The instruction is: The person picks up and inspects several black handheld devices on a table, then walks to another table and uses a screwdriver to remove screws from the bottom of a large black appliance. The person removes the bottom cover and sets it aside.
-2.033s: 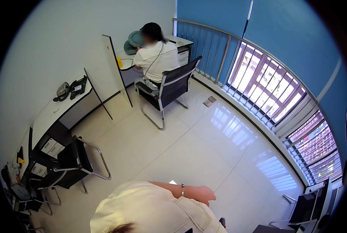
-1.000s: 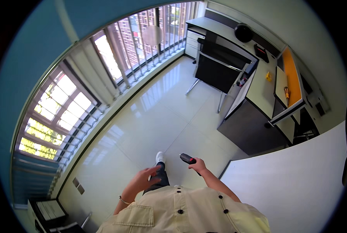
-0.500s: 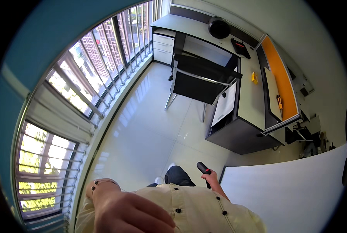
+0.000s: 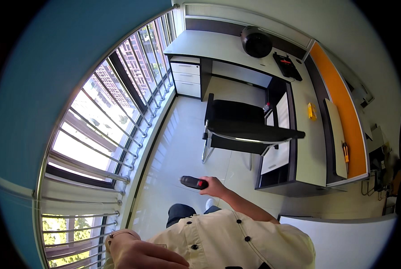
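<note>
Out in front of my body, my right hand (image 4: 214,186) grips a black cordless screwdriver (image 4: 192,182) with a red button. Its tip points left, over the floor. Close to my chest at the lower edge, my left hand (image 4: 149,255) shows its back, with the fingers bent and pressed together. The fingertips are cut off by the picture's edge, so whatever they hold, if anything, is hidden. A bracelet (image 4: 111,237) circles the left wrist.
A black chair (image 4: 238,117) stands before an L-shaped desk (image 4: 205,41). On the desk are a round black object (image 4: 257,42), a black tray-like case (image 4: 287,66) and a yellow object (image 4: 311,111). An orange-handled screwdriver (image 4: 345,152) is by the orange partition (image 4: 344,112). Window bars (image 4: 133,89) line the left.
My right hand has swung left and forward with the screwdriver, whose tip has turned further left. My left hand sits lower in view. The desk and chair appear closer.
</note>
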The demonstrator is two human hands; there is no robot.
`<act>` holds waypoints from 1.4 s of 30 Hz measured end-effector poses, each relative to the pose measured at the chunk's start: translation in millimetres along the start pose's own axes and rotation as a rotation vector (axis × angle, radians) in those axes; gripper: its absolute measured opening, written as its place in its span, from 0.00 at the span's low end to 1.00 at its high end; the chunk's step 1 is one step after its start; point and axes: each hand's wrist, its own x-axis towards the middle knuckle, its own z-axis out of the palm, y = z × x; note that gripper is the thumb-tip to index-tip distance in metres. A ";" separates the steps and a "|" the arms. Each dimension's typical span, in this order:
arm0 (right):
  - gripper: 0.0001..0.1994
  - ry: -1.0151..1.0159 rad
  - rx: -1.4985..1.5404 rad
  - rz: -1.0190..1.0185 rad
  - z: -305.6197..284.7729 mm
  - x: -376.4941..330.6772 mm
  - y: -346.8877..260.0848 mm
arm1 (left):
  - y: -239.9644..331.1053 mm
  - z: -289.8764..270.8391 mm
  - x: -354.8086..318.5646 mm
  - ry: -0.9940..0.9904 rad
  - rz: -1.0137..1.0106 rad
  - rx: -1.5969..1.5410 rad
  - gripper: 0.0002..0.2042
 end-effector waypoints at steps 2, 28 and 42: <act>0.26 -0.065 0.089 -0.028 2.0 56.0 -20.5 | -23.9 -32.1 -4.2 -0.012 -0.057 -0.078 0.34; 0.16 0.516 1.215 0.239 -136.7 544.6 -128.3 | -402.9 -385.7 72.1 0.058 -0.036 -0.709 0.34; 0.13 0.769 1.300 0.313 -320.7 661.2 -34.5 | -640.9 -452.3 181.5 -0.103 -0.102 -0.969 0.24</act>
